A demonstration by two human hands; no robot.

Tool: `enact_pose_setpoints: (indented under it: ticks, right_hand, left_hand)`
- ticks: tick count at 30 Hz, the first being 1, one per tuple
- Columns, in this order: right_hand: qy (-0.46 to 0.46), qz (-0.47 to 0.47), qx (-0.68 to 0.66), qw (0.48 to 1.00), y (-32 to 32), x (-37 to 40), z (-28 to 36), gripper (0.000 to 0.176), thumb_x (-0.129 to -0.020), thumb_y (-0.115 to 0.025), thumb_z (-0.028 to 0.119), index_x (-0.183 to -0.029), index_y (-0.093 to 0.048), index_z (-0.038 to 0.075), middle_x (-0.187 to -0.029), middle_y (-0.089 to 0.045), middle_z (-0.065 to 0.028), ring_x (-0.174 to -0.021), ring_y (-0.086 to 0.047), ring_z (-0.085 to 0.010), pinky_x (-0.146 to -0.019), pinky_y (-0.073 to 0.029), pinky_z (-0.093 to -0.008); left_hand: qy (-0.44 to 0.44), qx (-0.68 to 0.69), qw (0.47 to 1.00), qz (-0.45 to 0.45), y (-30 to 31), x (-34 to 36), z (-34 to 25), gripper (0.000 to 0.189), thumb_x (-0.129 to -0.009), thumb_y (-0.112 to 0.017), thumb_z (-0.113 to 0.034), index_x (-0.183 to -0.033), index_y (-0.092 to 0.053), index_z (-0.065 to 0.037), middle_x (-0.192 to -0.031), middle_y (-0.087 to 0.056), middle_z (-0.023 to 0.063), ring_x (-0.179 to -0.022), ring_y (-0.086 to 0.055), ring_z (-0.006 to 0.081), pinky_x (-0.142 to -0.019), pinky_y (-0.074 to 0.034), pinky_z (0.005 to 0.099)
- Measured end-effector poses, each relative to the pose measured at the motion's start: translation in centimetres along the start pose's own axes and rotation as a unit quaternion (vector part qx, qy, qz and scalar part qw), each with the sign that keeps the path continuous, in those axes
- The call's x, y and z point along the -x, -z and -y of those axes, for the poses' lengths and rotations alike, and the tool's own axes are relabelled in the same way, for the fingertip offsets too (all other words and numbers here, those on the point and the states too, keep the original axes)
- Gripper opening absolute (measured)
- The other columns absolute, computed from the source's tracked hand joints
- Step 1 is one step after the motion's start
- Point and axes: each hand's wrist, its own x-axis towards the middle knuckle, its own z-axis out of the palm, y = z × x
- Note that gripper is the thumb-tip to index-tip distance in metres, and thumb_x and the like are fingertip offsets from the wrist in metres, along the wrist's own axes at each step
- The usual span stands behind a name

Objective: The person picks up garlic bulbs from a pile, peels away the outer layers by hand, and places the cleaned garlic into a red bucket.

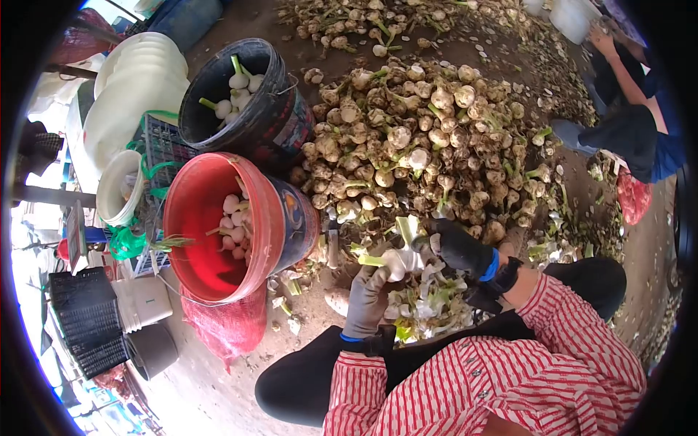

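A white garlic bulb (394, 265) with a short green stem is gripped in my left hand (368, 294), which wears a grey glove. My right hand (465, 251), in a dark glove, is closed at the bulb's far side, on the pale garlic skin (410, 234) that stands up from it. Its fingertips are partly hidden. Under both hands lies a heap of stripped skins and leaves (429, 305). Just beyond them rises a big pile of soil-covered garlic bulbs (407, 138).
To the left, a red bucket (247, 163) holds several clean bulbs, and a black bucket (273, 51) behind it holds more. A pink mesh bag (233, 327) lies beside the red bucket. Black crates (83, 320) stand farther left. Another person (632, 131) sits at the right.
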Motion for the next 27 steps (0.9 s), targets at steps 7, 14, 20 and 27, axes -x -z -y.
enact_pose_setpoints:
  ticks: [7,14,20,27]
  right_hand:
    - [-0.139,-0.057,-0.171,0.974,0.3,0.7,2.0,0.033,-0.081,-0.051,0.008,-0.113,-0.051,-0.001,-0.089,-0.062,-0.0034,-0.070,-0.052,-0.0060,-0.062,-0.043,-0.0215]
    - [-0.086,-0.076,-0.391,0.913,-3.3,1.0,1.1,0.026,-0.078,-0.061,0.020,-0.097,-0.059,0.002,-0.089,-0.058,-0.0136,-0.077,-0.058,-0.0268,-0.068,-0.045,-0.0336]
    - [0.033,-0.083,-0.524,0.847,-5.0,2.0,3.2,0.021,-0.079,-0.055,0.010,-0.099,-0.058,0.004,-0.089,-0.059,-0.0117,-0.074,-0.058,-0.0227,-0.064,-0.046,-0.0295]
    - [0.087,-0.104,-0.734,0.666,2.4,-0.7,6.3,0.041,-0.089,-0.047,0.038,-0.105,-0.052,0.001,-0.096,-0.060,-0.0123,-0.081,-0.059,-0.0215,-0.074,-0.049,-0.0381]
  left_hand:
    - [-0.061,-0.308,0.943,-0.108,-3.1,0.4,-2.0,0.028,-0.082,-0.064,-0.019,-0.100,-0.058,0.001,-0.088,-0.063,0.0053,-0.081,-0.058,0.0127,-0.075,-0.046,0.0244]
    - [-0.088,-0.008,0.996,0.023,-2.0,0.3,1.4,0.025,-0.084,-0.056,-0.007,-0.108,-0.051,0.001,-0.101,-0.059,0.0101,-0.092,-0.058,0.0189,-0.080,-0.049,0.0296]
    - [-0.086,-0.393,0.914,-0.050,0.5,0.7,0.9,0.037,-0.089,-0.045,-0.023,-0.121,-0.043,-0.005,-0.123,-0.046,0.0116,-0.112,-0.047,0.0216,-0.098,-0.036,0.0364]
    - [-0.076,0.139,0.972,-0.175,1.4,-0.4,2.4,0.037,-0.090,-0.048,-0.022,-0.121,-0.044,-0.001,-0.120,-0.050,0.0125,-0.108,-0.050,0.0224,-0.091,-0.043,0.0303]
